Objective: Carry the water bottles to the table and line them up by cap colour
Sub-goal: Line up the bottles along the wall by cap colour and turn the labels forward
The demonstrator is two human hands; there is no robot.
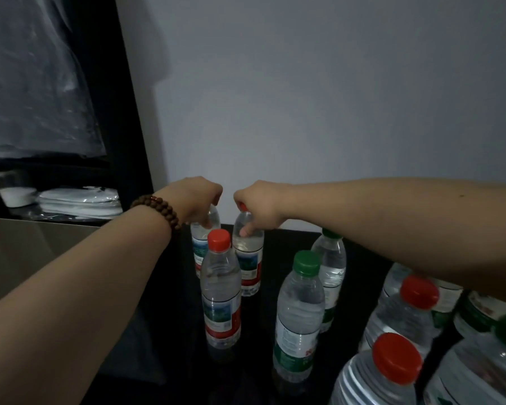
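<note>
I have both hands out at 12 o'clock, over the far edge of the dark table (287, 247). The left hand (200, 197), bead bracelet (158, 209) on its wrist, is curled over the left bottle (199, 238), fingers clamped round the neck (cap hidden, so I cannot tell its colour). The right hand (260, 206) grips the right bottle (247, 249) the same way, a sliver of red cap showing above the thumb. The two bottles stand upright, just beside each other. At 6 o'clock from them stands a red bottle (219, 287). At 3 o'clock from that is the near green bottle (300, 311), with the far green bottle (330, 267) behind it. A cluster (398, 358) of red and green caps crowds 5 o'clock. Plates (79, 200) sit on a shelf at 9 o'clock.
</note>
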